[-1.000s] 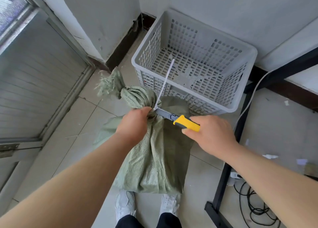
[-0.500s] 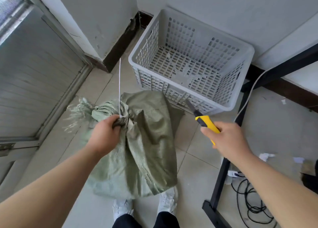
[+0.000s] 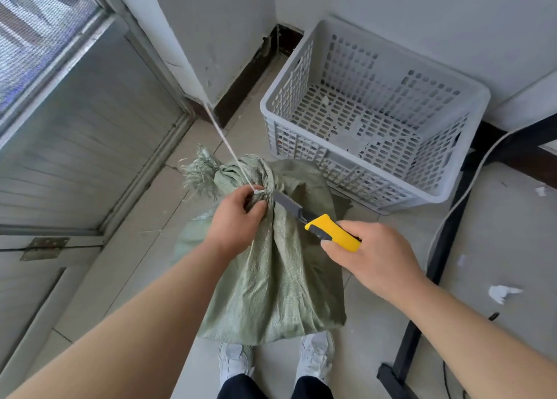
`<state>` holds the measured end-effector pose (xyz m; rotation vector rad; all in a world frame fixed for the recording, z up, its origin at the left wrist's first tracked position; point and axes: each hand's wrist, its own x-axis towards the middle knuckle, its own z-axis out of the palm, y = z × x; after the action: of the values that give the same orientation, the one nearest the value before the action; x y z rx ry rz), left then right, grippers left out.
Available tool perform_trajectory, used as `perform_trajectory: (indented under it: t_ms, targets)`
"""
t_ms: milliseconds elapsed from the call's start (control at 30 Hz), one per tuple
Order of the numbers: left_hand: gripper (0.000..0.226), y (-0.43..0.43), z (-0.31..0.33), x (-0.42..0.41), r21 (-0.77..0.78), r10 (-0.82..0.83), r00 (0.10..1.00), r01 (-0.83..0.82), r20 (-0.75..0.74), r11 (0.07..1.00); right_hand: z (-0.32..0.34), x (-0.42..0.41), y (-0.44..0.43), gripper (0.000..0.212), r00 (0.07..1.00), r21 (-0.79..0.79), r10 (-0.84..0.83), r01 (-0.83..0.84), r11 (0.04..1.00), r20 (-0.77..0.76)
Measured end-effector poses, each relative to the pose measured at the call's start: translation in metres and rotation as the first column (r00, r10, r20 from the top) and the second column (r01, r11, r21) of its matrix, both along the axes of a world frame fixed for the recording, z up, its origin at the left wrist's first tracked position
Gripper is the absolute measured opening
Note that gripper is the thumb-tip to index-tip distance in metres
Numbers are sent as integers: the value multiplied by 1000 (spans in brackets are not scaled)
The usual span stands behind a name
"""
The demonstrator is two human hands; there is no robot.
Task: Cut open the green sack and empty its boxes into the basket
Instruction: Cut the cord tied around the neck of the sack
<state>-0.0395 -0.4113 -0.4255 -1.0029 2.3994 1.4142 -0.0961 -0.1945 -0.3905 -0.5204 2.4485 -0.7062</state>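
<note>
A green woven sack [image 3: 277,278] stands on the tiled floor in front of my feet, its neck bunched and closed by a white zip tie [image 3: 229,154] whose long tail sticks up to the left. My left hand [image 3: 235,220] grips the neck just below the tie. My right hand [image 3: 373,257] holds a yellow-handled utility knife [image 3: 328,229]; its blade tip rests against the neck beside the tie. The grey perforated plastic basket [image 3: 452,193] sits behind the sack in the corner, holding only a few paper scraps. The sack's contents are hidden.
A black metal table leg [image 3: 434,248] and a white cable [image 3: 464,193] run down the right side. A door with a hinge [image 3: 45,248] stands at the left. Paper scraps [image 3: 503,293] lie on the floor at the right. My white shoes [image 3: 316,356] are under the sack.
Half a second ago the knife was held away to the right; now its blade is back at the sack's neck. My left hand has lifted the neck upright toward the middle again.
</note>
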Motion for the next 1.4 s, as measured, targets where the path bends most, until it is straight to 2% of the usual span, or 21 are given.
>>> perform_trajectory:
  t_ms: [67, 167, 233, 300, 367, 433, 533, 600, 633, 733, 867, 967, 1033, 1100, 1267, 1333, 1400]
  targets:
    - [22, 2, 2, 1, 132, 119, 993, -116, -14, 984, 0, -1, -1, 38, 996, -48, -89, 90, 995, 28]
    - [5, 7, 12, -3, 288, 286, 953, -248, -97, 925, 5, -5, -5, 38, 971, -119, -215, 227, 967, 107]
    - [27, 7, 21, -7, 329, 365, 918, -300, -154, 895, 11, -10, -13, 39, 935, -187, -298, 333, 924, 190]
    - [30, 6, 28, -8, 313, 414, 895, -350, -167, 883, 21, -15, -23, 35, 882, -226, -394, 452, 863, 259]
    - [26, 4, 36, -7, 304, 425, 898, -376, -113, 875, 29, -22, -36, 27, 789, -260, -492, 595, 760, 367]
    - [26, 0, 45, -4, 361, 410, 910, -364, -58, 859, 37, -31, -53, 19, 666, -292, -530, 726, 623, 525]
    - [13, -4, 60, -4, 404, 345, 938, -305, -28, 862, 53, -44, -80, 21, 441, -264, -463, 878, 399, 769]
    - [16, -4, 71, -4, 400, 278, 960, -245, -25, 883, 62, -52, -92, 25, 306, -202, -380, 936, 289, 873]
    - [18, -4, 78, -6, 393, 236, 972, -212, -14, 895, 64, -55, -96, 26, 269, -185, -346, 949, 255, 899]
    - [17, -15, 97, -12, 407, 181, 983, -152, -33, 901, 70, -59, -104, 28, 289, -213, -327, 945, 250, 900]
    - [18, -37, 131, -26, 441, 377, 899, -252, -221, 861, 80, -52, -114, 22, 319, -257, -296, 938, 231, 900]
    - [19, -48, 153, -42, 446, 291, 913, -141, -288, 884, 88, -48, -118, 22, 366, -302, -258, 919, 255, 894]
    - [12, -51, 162, -53, 425, 193, 936, -53, -293, 903, 92, -47, -119, 24, 396, -326, -244, 902, 284, 885]
    - [22, -50, 166, -62, 394, 120, 950, 4, -289, 919, 97, -44, -121, 26, 420, -341, -224, 885, 318, 880]
    - [51, -50, 156, -66, 313, 140, 968, -69, -209, 947, 106, -38, -121, 21, 460, -365, -208, 854, 371, 863]
    - [58, -47, 154, -65, 337, 183, 963, -109, -196, 935, 110, -41, -115, 18, 525, -394, -254, 815, 426, 812]
    - [61, -44, 152, -65, 352, 206, 958, -127, -198, 927, 113, -44, -105, 18, 640, -423, -320, 730, 537, 698]
